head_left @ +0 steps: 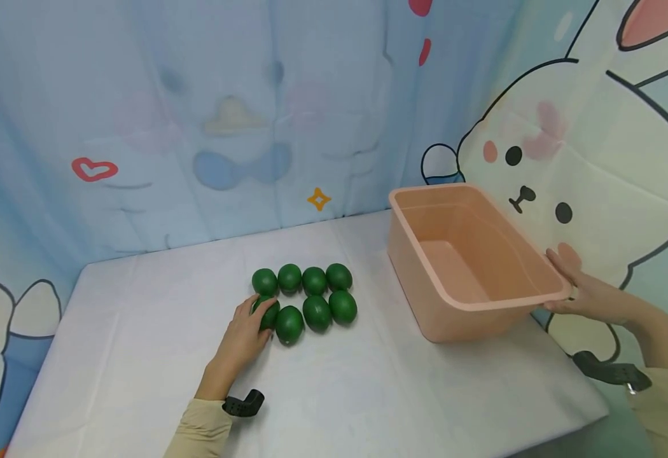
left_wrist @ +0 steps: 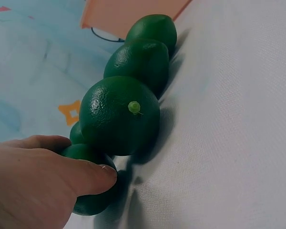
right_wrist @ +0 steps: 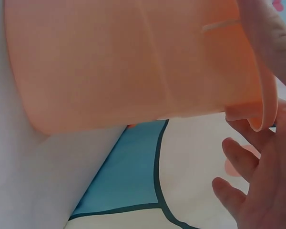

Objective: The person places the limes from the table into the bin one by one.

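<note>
Green fruits (head_left: 317,313) in two rows — left grip (head_left: 243,336) pinching front leftmost; right grip (head_left: 590,296) holding peach tub (head_left: 468,323) by rim.

head: bright, even | left wrist: dimmer, green fruits (left_wrist: 117,117) cast shadows

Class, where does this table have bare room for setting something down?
Free: white tabletop left of the left hand, and the near stretch between its wrist and the peach bin. Crowded: two rows of green fruits, where that hand grips one, and the bin's end, held by the right hand.
</note>
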A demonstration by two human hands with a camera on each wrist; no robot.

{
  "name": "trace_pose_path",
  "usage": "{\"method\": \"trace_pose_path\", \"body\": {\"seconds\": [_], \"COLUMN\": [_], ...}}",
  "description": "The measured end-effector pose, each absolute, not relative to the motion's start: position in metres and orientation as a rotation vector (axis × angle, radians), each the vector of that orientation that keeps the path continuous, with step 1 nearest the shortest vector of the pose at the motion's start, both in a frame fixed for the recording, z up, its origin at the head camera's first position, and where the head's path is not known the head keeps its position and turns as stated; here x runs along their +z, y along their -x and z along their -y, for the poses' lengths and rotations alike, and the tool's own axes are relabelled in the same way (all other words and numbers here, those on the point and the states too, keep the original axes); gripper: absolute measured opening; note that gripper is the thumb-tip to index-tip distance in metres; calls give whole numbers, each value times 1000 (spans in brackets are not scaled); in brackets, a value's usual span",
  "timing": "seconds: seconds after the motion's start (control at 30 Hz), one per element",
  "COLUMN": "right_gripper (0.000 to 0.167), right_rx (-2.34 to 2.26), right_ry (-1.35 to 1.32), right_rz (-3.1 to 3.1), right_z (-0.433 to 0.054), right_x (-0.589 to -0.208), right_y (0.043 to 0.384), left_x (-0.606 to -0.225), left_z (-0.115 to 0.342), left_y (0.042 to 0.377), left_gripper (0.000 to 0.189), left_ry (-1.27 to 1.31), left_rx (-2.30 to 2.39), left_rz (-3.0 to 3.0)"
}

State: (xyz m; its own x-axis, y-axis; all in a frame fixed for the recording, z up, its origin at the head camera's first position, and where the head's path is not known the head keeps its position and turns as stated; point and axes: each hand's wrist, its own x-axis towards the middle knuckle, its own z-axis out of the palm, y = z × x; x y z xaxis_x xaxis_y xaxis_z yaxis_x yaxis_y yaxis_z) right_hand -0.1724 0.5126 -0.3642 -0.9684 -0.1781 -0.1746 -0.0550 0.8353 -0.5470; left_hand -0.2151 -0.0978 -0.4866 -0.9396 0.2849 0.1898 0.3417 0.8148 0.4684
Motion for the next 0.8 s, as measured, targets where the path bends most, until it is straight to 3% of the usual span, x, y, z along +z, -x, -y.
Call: {"method": "trace_pose_path", "body": {"seconds": [0.8], "right_gripper": [101], "right_rx": [-784], "right_ry": [136], "right_rz": [-2838], "right_z": [-473], "right_x": [-361], "right_y": [178], "left_x": [-492], "left_z": [102], "left_y": [217], "left_gripper": [60], "left_ry": [494], "left_rx": [-789], "left_rz": [2877]}}
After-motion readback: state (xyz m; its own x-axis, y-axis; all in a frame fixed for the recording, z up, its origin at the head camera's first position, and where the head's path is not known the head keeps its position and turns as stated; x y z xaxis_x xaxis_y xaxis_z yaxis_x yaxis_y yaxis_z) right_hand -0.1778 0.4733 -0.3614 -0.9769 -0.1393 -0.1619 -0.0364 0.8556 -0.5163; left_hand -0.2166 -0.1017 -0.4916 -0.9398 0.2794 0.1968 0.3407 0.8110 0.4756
